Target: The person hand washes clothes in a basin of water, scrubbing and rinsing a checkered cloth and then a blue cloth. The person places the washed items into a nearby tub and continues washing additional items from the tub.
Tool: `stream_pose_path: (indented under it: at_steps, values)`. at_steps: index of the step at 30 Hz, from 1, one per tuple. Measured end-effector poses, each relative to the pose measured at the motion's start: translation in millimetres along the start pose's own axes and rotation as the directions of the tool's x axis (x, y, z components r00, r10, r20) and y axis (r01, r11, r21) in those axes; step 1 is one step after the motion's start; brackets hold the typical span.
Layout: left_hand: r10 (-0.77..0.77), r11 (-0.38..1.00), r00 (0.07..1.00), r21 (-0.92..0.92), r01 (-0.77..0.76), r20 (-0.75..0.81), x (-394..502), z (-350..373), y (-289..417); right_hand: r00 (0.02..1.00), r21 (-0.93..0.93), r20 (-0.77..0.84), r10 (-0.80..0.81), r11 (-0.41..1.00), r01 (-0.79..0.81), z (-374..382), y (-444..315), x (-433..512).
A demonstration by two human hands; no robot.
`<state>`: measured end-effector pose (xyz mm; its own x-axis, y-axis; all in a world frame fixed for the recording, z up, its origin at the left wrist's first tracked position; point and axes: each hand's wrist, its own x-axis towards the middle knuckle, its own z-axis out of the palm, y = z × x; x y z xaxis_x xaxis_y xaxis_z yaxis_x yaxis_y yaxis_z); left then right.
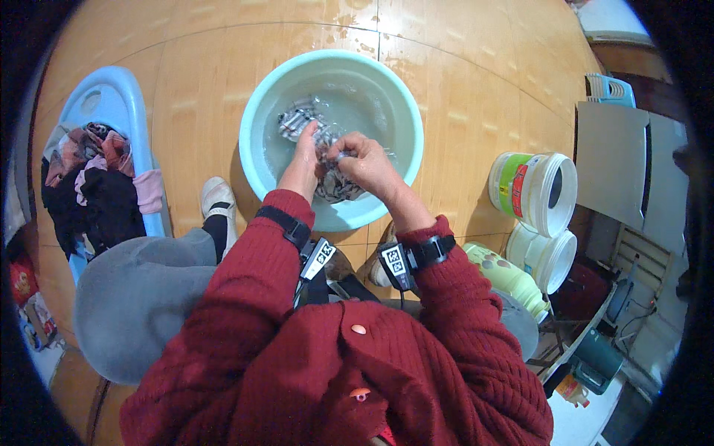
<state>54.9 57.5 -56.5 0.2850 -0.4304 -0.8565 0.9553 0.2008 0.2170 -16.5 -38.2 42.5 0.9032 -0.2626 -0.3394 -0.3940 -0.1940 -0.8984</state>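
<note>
A round light-blue plastic basin [413, 139] with water stands on the floor before me. In it lies a wet black-and-white patterned cloth [340, 187], partly plaid at its upper left end. Over the middle of the basin, my left hand [304, 161] grips the cloth with the thumb pointing up. Close beside it on the right, my right hand [365, 164] pinches a part of the same cloth between curled fingers and thumb. The palms hide some of the cloth between them.
A blue plastic tub [136, 106] on the left holds dark, plaid and pink clothes [111, 195]. White plastic buckets [560, 192] and a light-green container [502, 273] are at the right. My shoe [218, 195] is left of the basin. Water drops wet the floor beyond it [357, 39].
</note>
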Motion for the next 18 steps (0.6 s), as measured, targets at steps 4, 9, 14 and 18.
stream_pose_path:
  at_steps: [4, 9, 14, 18]
  values:
    - [0.038, 0.999, 0.96, -0.036, -0.029, 0.276, -5, 2, 3, 0.958, -0.27, -0.188, -0.217, 0.949, 0.162, 24, -24, -11]
    - [0.026, 0.974, 0.957, -0.222, 0.041, 0.29, 0, 38, -4, 0.885, -0.501, -0.453, -0.109, 0.852, -0.152, 11, 2, 21]
    - [-0.008, 0.978, 0.976, -0.2, 0.053, 0.218, -25, 46, 3, 0.883, -0.288, -0.47, 0.015, 0.942, -0.169, 6, -6, 9]
    - [0.03, 0.998, 0.955, -0.057, -0.014, 0.296, -37, 29, 13, 0.859, -0.413, -0.37, -0.353, 0.891, 0.189, 43, -32, -26]
